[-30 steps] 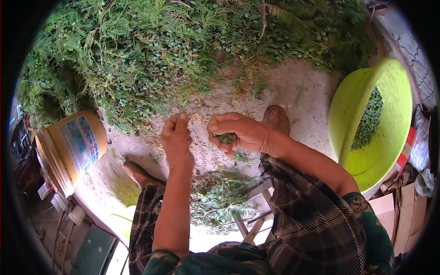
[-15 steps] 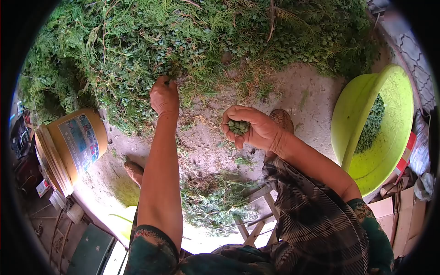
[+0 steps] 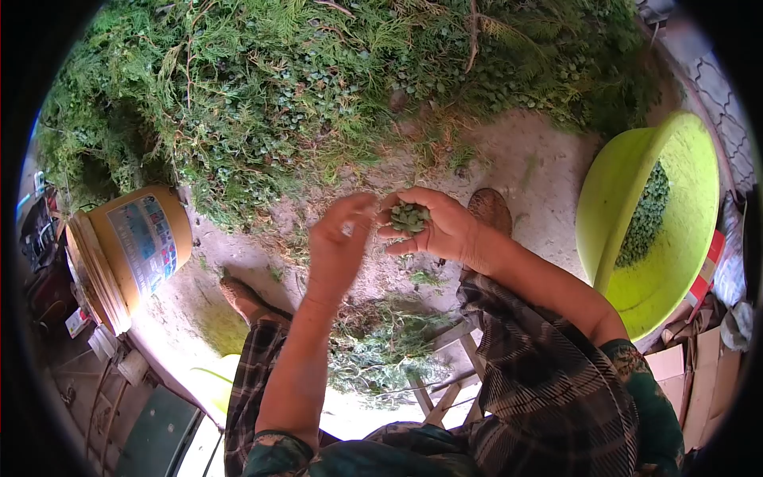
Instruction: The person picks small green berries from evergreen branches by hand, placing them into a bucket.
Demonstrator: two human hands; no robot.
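Note:
My right hand [image 3: 449, 226] is cupped with the palm up around a small heap of green seed cones [image 3: 408, 218]. Just to its left is my left hand [image 3: 340, 238], its fingers curled towards the cupped palm. Motion smears those fingertips, so I cannot make out whether anything is between them. Beyond both hands lies a large pile of leafy evergreen branches [image 3: 302, 95], dotted with bluish-green cones.
A lime-green basin [image 3: 691, 199] on the right contains more green cones [image 3: 645, 215]. A tan bucket [image 3: 171, 226] stands at the left. Loose sprigs [image 3: 389, 342] lie near my feet beside a wooden frame [image 3: 445, 397]. Cardboard [image 3: 703, 374] is at the lower right.
My left hand has left the branches and come back towards me and rightwards, beside my right hand. The right hand's fingers have spread a little around the cones.

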